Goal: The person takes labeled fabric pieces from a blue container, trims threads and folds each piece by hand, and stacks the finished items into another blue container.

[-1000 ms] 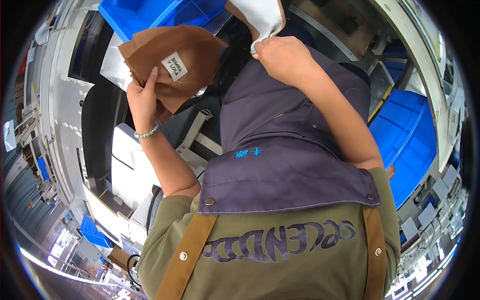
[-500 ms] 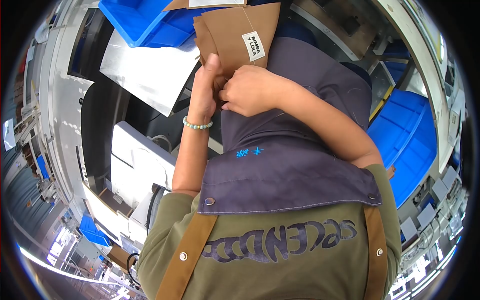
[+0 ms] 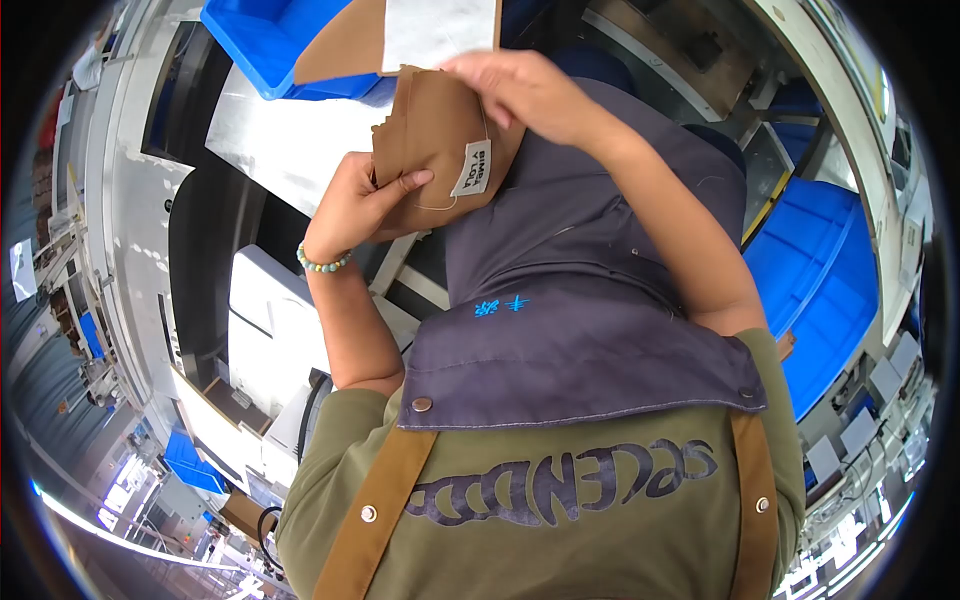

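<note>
A bundle of brown fabric pieces [image 3: 425, 135] with uneven layered edges hangs over my lap. A white label [image 3: 473, 168] reading "BIMBA Y LOLA" lies on its front layer, with a loose thread beside it. My left hand [image 3: 358, 205] grips the bundle's lower left edge, thumb on top and fingers hidden behind. My right hand [image 3: 535, 95], slightly blurred, is at the bundle's upper right edge, its fingers stretched out and the thumb apart from them. Just beyond sits another brown piece [image 3: 340, 45] with a white sheet [image 3: 440, 35] on it.
A blue bin [image 3: 250, 45] stands at the upper left, beside a shiny metal plate [image 3: 265, 145]. White machine housing [image 3: 270, 310] is at the left. Another blue bin [image 3: 820, 270] stands at the right. A dark apron [image 3: 580, 350] covers my lap.
My left hand has moved left and down with the bundle, tilting it and its label. My right hand has left my left hand and moved up to the bundle's upper edge.
</note>
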A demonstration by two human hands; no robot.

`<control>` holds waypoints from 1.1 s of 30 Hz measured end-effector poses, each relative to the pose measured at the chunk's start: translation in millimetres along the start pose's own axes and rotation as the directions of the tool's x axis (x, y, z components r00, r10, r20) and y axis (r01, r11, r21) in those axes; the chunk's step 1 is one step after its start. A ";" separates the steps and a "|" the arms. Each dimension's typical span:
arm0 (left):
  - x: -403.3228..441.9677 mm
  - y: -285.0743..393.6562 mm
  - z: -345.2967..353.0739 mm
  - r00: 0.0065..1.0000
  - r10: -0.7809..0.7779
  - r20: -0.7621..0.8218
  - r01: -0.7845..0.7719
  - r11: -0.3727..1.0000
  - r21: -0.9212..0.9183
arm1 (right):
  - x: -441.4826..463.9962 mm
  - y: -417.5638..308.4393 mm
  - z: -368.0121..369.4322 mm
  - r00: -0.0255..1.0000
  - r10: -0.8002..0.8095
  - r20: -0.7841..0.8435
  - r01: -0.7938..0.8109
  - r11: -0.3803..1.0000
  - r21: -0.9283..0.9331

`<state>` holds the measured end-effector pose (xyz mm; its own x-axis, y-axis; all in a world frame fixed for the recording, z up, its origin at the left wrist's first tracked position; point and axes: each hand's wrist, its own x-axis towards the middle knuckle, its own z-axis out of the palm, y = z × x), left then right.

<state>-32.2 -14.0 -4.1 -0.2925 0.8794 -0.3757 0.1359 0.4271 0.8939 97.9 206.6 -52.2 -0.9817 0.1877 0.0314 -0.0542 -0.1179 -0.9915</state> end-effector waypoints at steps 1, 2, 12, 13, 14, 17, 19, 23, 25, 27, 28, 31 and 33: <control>-0.9 -1.3 -3.0 1.000 -0.004 0.000 0.004 0.998 0.055 | -1.9 8.3 3.3 0.988 0.151 0.027 -0.146 0.980 -0.138; -2.2 -3.7 -7.8 1.000 -0.008 -0.001 0.008 0.994 0.110 | -2.5 25.2 1.3 0.998 -0.026 0.051 0.044 0.923 -0.383; -14.9 -1.5 -36.2 0.989 -0.084 -0.125 0.131 0.890 0.437 | -8.6 39.7 -22.0 0.967 -0.102 0.232 0.246 0.154 -0.957; -16.1 -2.4 -36.5 0.987 -0.085 -0.135 0.138 0.882 0.451 | -7.2 39.6 -19.7 0.971 -0.095 0.221 0.231 0.112 -0.966; -17.1 -3.6 -36.7 0.986 -0.071 -0.150 0.131 0.889 0.439 | -7.2 38.0 -19.2 0.970 -0.113 0.217 0.230 0.117 -0.966; -19.1 -6.0 -35.2 0.981 -0.040 -0.191 0.113 0.915 0.387 | -11.7 33.0 -20.1 0.966 -0.154 0.209 0.230 0.130 -0.965; -20.7 -4.7 -33.7 0.975 -0.034 -0.218 0.106 0.938 0.330 | -13.7 31.8 -20.8 0.961 -0.171 0.215 0.239 0.133 -0.962; -21.5 2.6 -35.0 0.980 -0.086 -0.182 0.149 0.917 0.370 | -13.2 27.7 -17.5 0.973 -0.176 0.150 0.166 0.081 -0.983; -19.8 -5.8 -38.8 0.984 -0.068 -0.162 0.130 0.903 0.409 | -9.3 37.4 -21.2 0.965 -0.212 0.152 0.170 0.070 -0.983; -23.7 -3.6 -40.8 0.983 -0.104 -0.151 0.161 0.886 0.436 | -11.5 36.9 -27.6 0.971 -0.225 0.086 0.104 0.069 -0.992; -25.2 -3.3 -42.3 0.982 -0.122 -0.145 0.175 0.876 0.448 | -13.4 35.7 -31.4 0.972 -0.231 0.052 0.070 0.068 -0.995; -33.1 -25.6 -52.2 0.934 -0.069 -0.350 0.177 0.942 0.286 | -21.7 18.3 -37.2 0.969 -0.238 0.061 0.080 0.071 -0.994; -31.7 -22.1 -61.7 0.864 -0.158 -0.477 0.278 0.942 0.191 | -26.6 4.2 -32.9 0.968 -0.215 0.130 0.156 0.109 -0.982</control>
<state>-84.3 -64.3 3.2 -0.7262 0.5921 -0.3494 0.2273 0.6864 0.6908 129.8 233.2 -61.3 -0.9623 0.0805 0.2598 0.0203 0.9738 -0.2266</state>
